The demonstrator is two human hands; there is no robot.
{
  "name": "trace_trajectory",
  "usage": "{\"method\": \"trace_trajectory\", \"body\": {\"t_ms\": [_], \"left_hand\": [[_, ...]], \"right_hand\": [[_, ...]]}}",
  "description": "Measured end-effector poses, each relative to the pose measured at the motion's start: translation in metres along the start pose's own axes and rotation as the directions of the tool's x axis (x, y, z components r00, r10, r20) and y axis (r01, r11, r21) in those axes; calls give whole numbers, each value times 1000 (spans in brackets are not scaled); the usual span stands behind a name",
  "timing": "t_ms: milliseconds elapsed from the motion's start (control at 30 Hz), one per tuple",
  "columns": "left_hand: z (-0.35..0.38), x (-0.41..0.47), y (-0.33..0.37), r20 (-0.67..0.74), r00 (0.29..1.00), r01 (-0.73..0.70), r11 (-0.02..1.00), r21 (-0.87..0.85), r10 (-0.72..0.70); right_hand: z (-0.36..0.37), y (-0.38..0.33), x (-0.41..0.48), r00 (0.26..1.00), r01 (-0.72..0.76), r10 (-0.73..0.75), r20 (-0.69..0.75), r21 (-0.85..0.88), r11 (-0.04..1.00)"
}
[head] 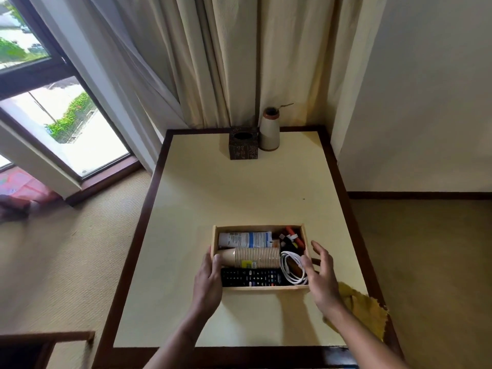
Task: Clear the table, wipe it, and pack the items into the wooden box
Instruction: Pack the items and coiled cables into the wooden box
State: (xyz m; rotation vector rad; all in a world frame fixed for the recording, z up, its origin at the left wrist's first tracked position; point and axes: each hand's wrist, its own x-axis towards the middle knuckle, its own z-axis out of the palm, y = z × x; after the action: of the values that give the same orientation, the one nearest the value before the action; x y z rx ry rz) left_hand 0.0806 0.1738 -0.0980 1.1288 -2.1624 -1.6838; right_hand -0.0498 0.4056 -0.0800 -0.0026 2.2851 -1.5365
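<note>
The wooden box [259, 228] sits on the cream table [239, 190] near its front. Inside lie a white and blue tube [245, 239], a stack of paper cups [253, 257], a black remote [251, 277], a coiled white cable [290, 267] and red and black small items [291, 238]. My left hand [209, 280] holds the box's left wall, thumb inside the rim. My right hand [320, 275] hovers by the right wall with fingers spread, thumb at the rim. A yellow cloth [364, 312] lies at the table's right front edge, partly under my right arm.
A dark tissue box [243, 143] and a cream vase [269, 130] stand at the table's far edge against the curtains [213, 62]. A window [53, 110] is at left, a wall at right, carpet around, dark furniture [40, 347] at bottom left.
</note>
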Motion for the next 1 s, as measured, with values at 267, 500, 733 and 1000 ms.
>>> {"method": "trace_trajectory", "body": {"t_ms": [267,500,733,1000], "left_hand": [[1,4,-2,-5,999,41,999,-35,-41],[-6,-2,5,148,983,153,919,-364,-105],[-7,-11,27,111,991,110,910,-399,-71],[-60,42,64,84,996,3,919,-393,33]], "right_hand": [[5,14,-7,993,-107,92,70,264,959],[5,11,-1,962,-234,157,224,377,896],[0,5,5,946,-241,128,297,381,893],[41,-55,50,944,-118,-13,331,373,920]]}}
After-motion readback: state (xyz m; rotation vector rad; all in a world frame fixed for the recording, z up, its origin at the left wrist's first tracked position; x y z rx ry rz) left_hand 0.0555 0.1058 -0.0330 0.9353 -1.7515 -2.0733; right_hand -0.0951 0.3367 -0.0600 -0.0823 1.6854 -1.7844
